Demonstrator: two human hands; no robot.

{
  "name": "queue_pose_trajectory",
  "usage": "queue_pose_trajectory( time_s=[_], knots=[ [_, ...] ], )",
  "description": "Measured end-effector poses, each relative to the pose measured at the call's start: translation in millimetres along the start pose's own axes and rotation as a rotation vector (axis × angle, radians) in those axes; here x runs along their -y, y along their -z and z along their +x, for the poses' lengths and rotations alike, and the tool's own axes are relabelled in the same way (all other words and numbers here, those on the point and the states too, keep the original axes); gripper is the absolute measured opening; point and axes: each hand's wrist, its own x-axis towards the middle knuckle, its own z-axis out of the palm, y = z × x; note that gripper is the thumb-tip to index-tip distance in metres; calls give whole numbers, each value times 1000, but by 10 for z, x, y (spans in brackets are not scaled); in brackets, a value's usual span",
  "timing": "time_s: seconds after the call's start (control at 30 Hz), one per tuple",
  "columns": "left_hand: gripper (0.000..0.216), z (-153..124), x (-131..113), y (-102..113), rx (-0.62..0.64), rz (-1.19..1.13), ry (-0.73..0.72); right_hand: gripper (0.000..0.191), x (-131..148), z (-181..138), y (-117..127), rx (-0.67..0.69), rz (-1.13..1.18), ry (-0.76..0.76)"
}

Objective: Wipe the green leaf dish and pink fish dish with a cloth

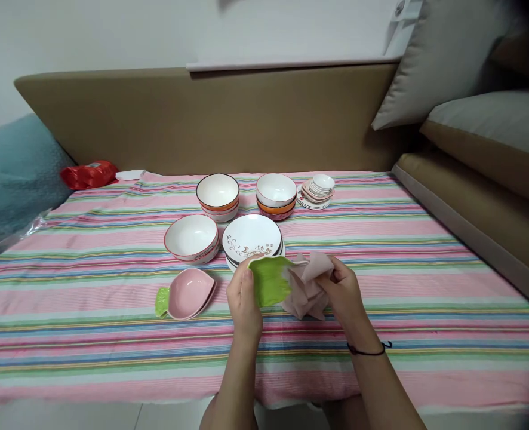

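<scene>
A green-ended dish (270,282) is up in front of me, its left edge pinched in my left hand (245,298). My right hand (340,288) is closed on a crumpled pale tissue (307,285), which covers the dish's right part, so its full shape is hidden. Behind my hands stands a stack of plates (252,234), the top one white with a brown floral print. On the left lie pink dishes (190,292), one inside another, with a green leaf-like handle.
White bowls with a red rim (191,236) are stacked left of the plates. Farther back are a dark-rimmed bowl stack (218,191), a bowl stack with orange (276,190) and small dishes (322,184). A red package (89,174) lies back left on the striped cloth (426,298). Cushions (492,125) flank the right.
</scene>
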Motion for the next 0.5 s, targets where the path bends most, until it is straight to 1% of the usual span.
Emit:
queue_pose_trajectory(
  time_s=[0.13, 0.2, 0.33, 0.5],
  knots=[
    [37, 9, 18, -20, -73, -70, 62, 35, -2, -17, -22, 16, 26, 15],
    [37, 15, 33, -25, -89, -82, 68, 34, -6, -22, -33, 17, 43, 2],
    [35, 19, 62, -31, -93, -108, 87, 29, -9, -26, -55, 4, 86, -23],
    [35, 18, 78, -30, -79, -92, 77, 27, 29, -34, -70, -42, 14, 48]
  ],
)
